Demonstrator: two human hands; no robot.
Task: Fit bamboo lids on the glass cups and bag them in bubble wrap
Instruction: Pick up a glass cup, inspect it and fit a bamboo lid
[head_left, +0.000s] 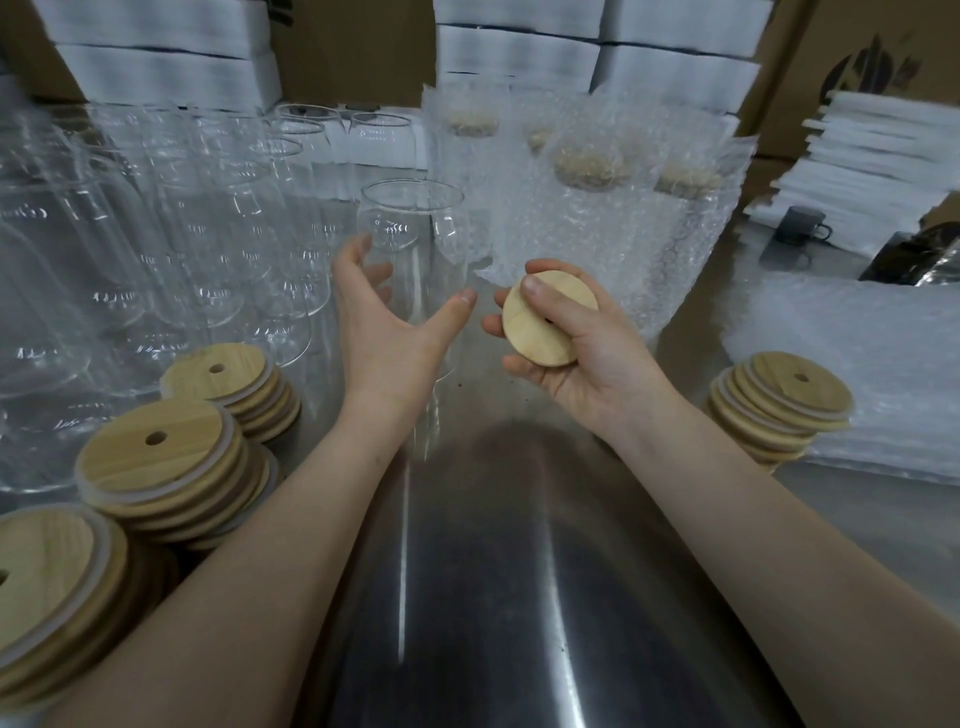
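A tall clear glass cup (415, 228) stands upright at the middle of the steel table, its mouth bare. My left hand (387, 332) curves round its lower part, thumb on the right side and fingers on the left. To the right, my right hand (566, 343) holds a round bamboo lid (545, 322), thumb pressed on its top face and fingers underneath. The lid is level with the cup's middle and apart from it.
Many bare glass cups (171, 234) crowd the left. Stacks of bamboo lids (171, 462) lie at front left, another stack of bamboo lids (779, 405) at right. Bubble-wrapped lidded cups (597, 208) stand behind. Flat bubble wrap bags (872, 338) lie right. Foam stacks, cardboard boxes and a dark mug (800, 226) sit behind.
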